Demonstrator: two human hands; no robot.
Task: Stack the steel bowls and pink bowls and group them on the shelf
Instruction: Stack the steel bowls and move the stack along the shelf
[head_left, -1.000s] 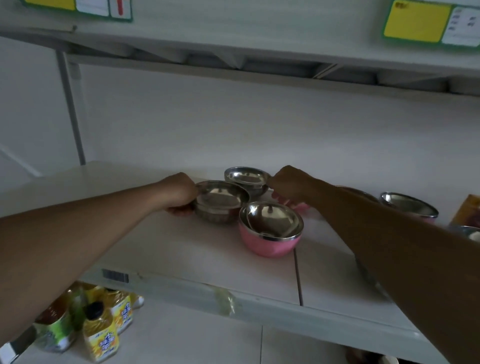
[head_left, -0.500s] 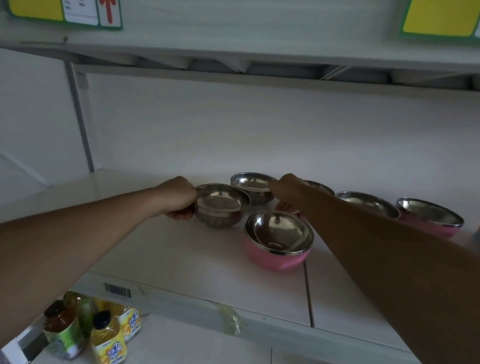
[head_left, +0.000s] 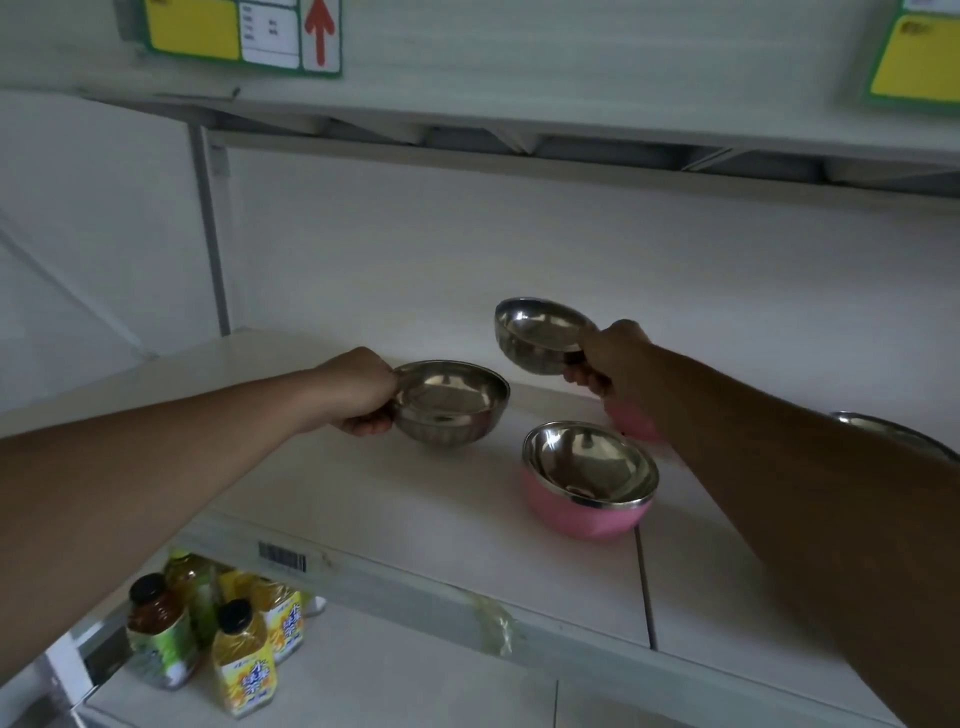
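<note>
**Two steel bowls in the air above the shelf**

We start with the white shelf (head_left: 415, 499), which runs across the whole view, its front edge carrying a barcode sticker (head_left: 282, 556) towards the left and a scrap of clear tape (head_left: 493, 621) nearer the middle; above it we see the underside of an upper shelf (head_left: 519, 104) with a green-bordered yellow label (head_left: 244, 31) bearing a red arrow at the left and another yellow label (head_left: 919, 57) at the right edge.

Our arms come in from both lower corners; the left hand (head_left: 358, 397) is closed around the near rim of a steel bowl (head_left: 449, 402), thumb over the lip and fingers under it, and the bowl hangs tilted just above the shelf's middle; the right hand (head_left: 613, 358) grips a second steel bowl (head_left: 540, 335) by its rim and has it higher, close to the back wall, mouth tipped towards us; the two bowls are near each other but apart.

Down on the shelf, towards its front edge and right of centre, sits a pink bowl (head_left: 582, 512) with a steel bowl nested inside (head_left: 587, 462); behind the right wrist we catch a sliver of another pink bowl (head_left: 631, 423), mostly hidden; at the far right a steel rim (head_left: 893, 431) peeks over the forearm, and we cannot tell what it belongs to.

Smallest last: on the lower level at the left, below the shelf's front edge, stands a cluster of bottles (head_left: 244, 660) with dark caps and yellow labels.
</note>
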